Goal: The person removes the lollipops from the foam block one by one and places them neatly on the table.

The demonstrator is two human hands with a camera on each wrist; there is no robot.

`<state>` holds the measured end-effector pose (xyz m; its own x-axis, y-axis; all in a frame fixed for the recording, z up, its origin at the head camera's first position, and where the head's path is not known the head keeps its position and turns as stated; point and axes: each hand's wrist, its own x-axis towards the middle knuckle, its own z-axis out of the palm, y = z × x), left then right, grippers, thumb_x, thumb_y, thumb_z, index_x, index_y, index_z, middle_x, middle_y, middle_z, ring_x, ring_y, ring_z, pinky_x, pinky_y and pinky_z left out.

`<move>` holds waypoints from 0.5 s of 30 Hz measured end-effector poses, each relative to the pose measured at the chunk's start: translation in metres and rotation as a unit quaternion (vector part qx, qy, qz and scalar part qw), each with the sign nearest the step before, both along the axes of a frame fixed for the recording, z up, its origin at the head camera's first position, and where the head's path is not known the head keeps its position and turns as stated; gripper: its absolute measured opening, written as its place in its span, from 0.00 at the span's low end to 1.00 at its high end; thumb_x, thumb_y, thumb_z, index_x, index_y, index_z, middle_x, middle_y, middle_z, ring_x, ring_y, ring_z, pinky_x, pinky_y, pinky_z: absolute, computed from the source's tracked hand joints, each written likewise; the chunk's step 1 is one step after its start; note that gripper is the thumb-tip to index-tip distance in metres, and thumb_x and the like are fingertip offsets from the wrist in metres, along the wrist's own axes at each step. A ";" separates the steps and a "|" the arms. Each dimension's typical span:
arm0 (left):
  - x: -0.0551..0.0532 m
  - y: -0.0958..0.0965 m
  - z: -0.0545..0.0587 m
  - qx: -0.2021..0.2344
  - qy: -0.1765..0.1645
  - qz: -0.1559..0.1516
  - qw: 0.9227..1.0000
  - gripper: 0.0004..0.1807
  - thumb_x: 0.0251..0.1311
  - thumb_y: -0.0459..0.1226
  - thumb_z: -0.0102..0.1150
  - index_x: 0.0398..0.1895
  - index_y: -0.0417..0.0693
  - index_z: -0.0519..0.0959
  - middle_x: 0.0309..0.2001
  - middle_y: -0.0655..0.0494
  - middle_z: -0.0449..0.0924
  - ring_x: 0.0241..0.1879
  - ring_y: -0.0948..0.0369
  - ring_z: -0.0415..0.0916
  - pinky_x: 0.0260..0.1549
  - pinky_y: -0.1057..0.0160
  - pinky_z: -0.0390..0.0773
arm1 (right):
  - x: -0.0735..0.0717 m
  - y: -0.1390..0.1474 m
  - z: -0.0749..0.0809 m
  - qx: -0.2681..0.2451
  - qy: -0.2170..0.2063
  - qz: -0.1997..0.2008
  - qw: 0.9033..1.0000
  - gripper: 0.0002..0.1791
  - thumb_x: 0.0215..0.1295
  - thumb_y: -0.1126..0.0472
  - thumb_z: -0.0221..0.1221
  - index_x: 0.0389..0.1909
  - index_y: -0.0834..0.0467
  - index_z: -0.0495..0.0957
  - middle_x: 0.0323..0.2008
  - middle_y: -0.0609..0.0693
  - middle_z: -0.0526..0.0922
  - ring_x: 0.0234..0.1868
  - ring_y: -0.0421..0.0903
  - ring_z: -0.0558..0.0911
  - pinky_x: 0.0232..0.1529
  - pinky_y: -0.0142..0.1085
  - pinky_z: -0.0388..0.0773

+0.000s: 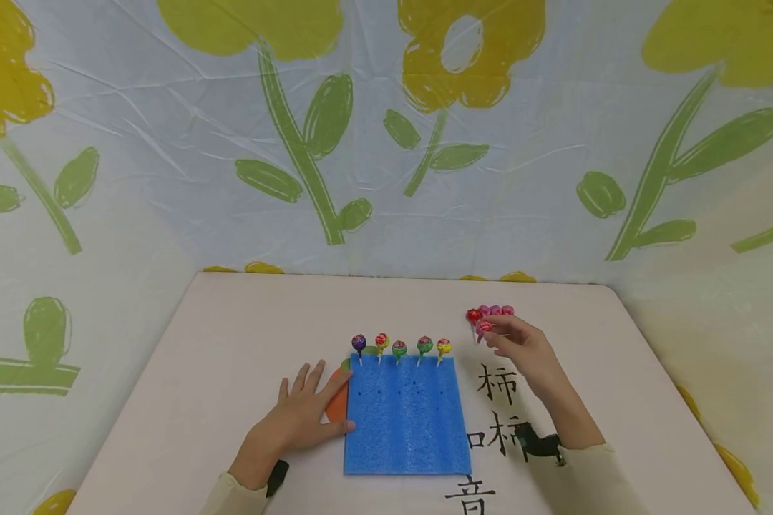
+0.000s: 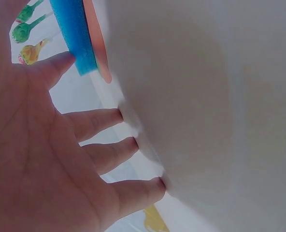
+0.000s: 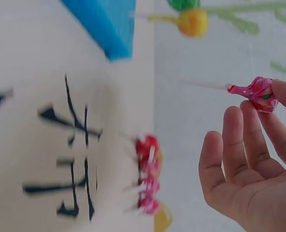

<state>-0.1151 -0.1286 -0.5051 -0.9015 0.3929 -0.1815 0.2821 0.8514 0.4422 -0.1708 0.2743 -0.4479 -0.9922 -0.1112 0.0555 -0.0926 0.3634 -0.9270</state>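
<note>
A blue foam block lies on the table, with several wrapped lollipops standing along its far edge, among them a purple one and a yellow one. My left hand is spread flat beside it, thumb and index finger touching the block's left edge. My right hand pinches a pink lollipop by its wrapped head, above the table, its stick pointing away from the fingers. Beyond that hand lie a red lollipop and several pink lollipops in a row.
An orange printed shape shows at the block's left side. Small dark holes dot the block's top. Black printed characters mark the white table to the right. A flower-printed cloth surrounds the table's back and sides.
</note>
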 end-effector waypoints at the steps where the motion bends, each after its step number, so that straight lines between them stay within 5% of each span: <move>1: 0.000 0.000 0.000 0.000 -0.001 0.001 1.000 0.48 0.57 0.69 0.58 0.78 0.65 0.58 0.78 0.37 0.45 0.75 0.34 0.39 0.63 0.24 0.40 | -0.003 0.006 0.000 0.001 -0.001 -0.008 1.000 0.23 0.73 0.56 0.60 0.63 0.63 0.74 0.50 0.64 0.79 0.47 0.51 0.82 0.45 0.32 0.80; 10: 0.000 0.000 -0.001 -0.002 0.000 0.001 1.000 0.48 0.57 0.69 0.57 0.79 0.65 0.57 0.78 0.37 0.45 0.75 0.34 0.38 0.63 0.24 0.40 | -0.028 0.053 -0.009 0.033 -0.042 -0.071 0.996 0.29 0.74 0.49 0.57 0.66 0.63 0.71 0.54 0.60 0.79 0.45 0.47 0.82 0.44 0.30 0.79; 15: -0.001 0.000 -0.002 -0.006 0.001 -0.001 1.000 0.48 0.57 0.69 0.57 0.79 0.66 0.57 0.78 0.38 0.45 0.75 0.34 0.38 0.63 0.25 0.40 | -0.043 0.072 -0.017 0.058 -0.078 -0.089 0.991 0.30 0.75 0.45 0.54 0.67 0.62 0.70 0.61 0.62 0.74 0.52 0.55 0.80 0.46 0.33 0.77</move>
